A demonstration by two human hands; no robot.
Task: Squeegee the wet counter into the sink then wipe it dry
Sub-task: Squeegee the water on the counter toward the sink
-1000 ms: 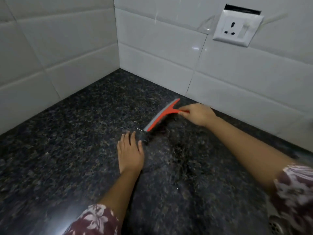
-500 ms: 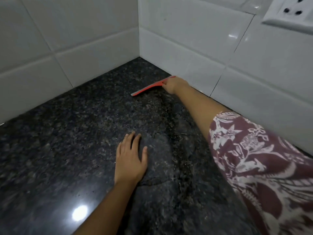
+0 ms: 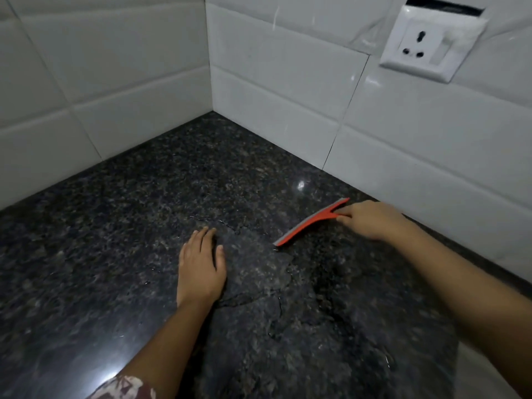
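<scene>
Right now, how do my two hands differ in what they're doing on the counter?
The left hand lies flat and open, palm down on the counter, holding nothing; the right hand is closed around the handle of the red squeegee. The left hand sits nearer the middle of the counter, the right hand close to the tiled wall. Both arms are bare to the sleeve.

No legible text or labels anywhere.

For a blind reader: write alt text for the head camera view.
A person's right hand holds a red squeegee by its handle, blade on a wet black granite counter, while the left hand rests flat beside a film of water. White tiled walls meet in the corner, with a socket at upper right.
</scene>
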